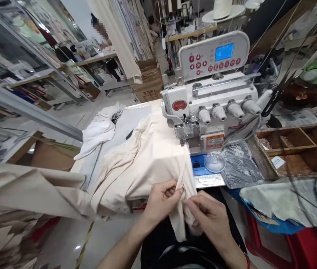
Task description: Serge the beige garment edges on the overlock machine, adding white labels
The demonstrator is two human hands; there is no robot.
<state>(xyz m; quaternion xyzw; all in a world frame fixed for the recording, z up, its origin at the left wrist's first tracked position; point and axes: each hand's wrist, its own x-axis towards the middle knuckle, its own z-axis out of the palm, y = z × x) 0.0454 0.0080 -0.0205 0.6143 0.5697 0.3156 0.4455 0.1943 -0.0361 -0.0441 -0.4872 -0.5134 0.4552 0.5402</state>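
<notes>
A cream-coloured piece of fabric (144,153) lies spread over the sewing table and hangs off its front edge toward my lap. My left hand (164,198) pinches a fold of it between thumb and fingers. Close beside it on the right, my right hand (207,213) pinches the edge of the same fabric, fingers curled. Behind my hands stands a white overlock sewing machine (183,119). The fabric reaches up to the machine's presser foot area (183,141); whether it lies under the foot I cannot tell.
White cloth (99,129) lies at the table's left. A control panel (214,56) with a lit screen tops the machine. To the right are a clear round dish (214,162) and a wooden compartment tray (295,149). More beige fabric (32,186) hangs at left. A person (105,33) sits far back.
</notes>
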